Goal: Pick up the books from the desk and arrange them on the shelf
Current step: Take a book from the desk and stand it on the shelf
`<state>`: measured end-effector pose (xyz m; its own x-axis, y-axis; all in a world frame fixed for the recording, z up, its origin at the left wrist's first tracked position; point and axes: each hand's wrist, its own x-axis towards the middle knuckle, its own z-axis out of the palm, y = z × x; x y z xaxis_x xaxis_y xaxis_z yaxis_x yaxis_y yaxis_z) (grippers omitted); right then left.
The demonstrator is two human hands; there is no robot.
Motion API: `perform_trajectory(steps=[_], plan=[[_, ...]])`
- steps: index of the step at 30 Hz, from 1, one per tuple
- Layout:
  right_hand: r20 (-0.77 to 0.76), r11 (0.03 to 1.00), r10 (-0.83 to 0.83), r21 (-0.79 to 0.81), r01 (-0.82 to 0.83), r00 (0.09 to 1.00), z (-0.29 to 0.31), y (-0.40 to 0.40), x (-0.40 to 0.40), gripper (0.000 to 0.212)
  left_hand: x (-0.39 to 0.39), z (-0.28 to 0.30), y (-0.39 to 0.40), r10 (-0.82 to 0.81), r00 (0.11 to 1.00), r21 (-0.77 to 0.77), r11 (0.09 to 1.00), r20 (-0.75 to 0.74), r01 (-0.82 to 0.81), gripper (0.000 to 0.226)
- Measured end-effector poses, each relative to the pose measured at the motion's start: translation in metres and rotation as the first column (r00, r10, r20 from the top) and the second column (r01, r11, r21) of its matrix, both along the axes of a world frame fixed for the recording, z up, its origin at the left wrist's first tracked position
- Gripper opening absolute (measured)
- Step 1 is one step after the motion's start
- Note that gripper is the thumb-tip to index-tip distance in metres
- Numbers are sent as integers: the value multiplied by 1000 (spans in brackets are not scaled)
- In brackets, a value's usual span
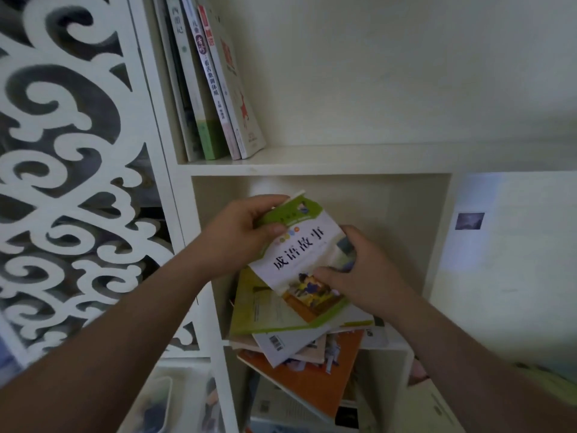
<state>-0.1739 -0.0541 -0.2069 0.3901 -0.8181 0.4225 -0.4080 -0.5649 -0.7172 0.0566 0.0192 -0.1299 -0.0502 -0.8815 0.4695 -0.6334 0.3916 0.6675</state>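
1. At your far left stands a white carved screen (71, 170) with scrolling cut-outs, set against the white shelf (312, 159).
2. On the upper shelf board, four or so upright books (215, 89) lean to the left against the side wall; the rest of that board lies to their right.
3. Your left hand (237, 235) has its grip pinching the top left corner of the green-and-white book (304, 254), thumb on the cover, fingers curled behind.
4. That book is held tilted in front of the lower compartment, above the pile, its cover with large dark characters facing you.
5. Your right hand (365, 270) has its grip curled round the book's lower right edge, thumb pressed on the picture on the cover.
6. Beneath the book lies a loose stack of books (296, 345) in the lower compartment, a green one uppermost and an orange one (315, 382) jutting out towards you.
7. To the far right is a pale wall (515, 260) bearing a small dark picture (469, 220).
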Motion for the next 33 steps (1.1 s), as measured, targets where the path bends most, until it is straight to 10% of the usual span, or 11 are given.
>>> perform_trajectory(steps=[5, 9, 12, 15, 27, 31, 33], plan=[[6, 989, -136, -64, 137, 991, -4, -2, -17, 16, -13, -10, -1, -86, 995, -140, 986, 48, 92, 37], [295, 956, -278, -7, 293, 914, -11, -9, -36, 14, -6, -45, -5, -20, 938, -151, 988, -346, -35, 46], [415, 937, -343, 86, 339, 843, -18, -12, -44, 22, 6, -93, -13, 94, 988, 196, 973, 123, -117, 64], [459, 931, -364, 154, 331, 811, -27, -15, -44, 25, 12, -136, -22, -209, 782, 479, 868, 588, -128, 101], [409, 944, -331, 157, 291, 851, -19, 4, -46, 22, 18, -138, -27, 22, 656, 51, 994, 754, -92, 82], [414, 981, -164, 167, 103, 896, 10, 38, -38, 24, -6, -92, 8, -147, 982, 184, 975, 122, 123, 51], [466, 994, -87, 97, 47, 880, 39, 50, -29, 30, -18, -58, 27, -229, 952, 80, 965, -201, 249, 67]])
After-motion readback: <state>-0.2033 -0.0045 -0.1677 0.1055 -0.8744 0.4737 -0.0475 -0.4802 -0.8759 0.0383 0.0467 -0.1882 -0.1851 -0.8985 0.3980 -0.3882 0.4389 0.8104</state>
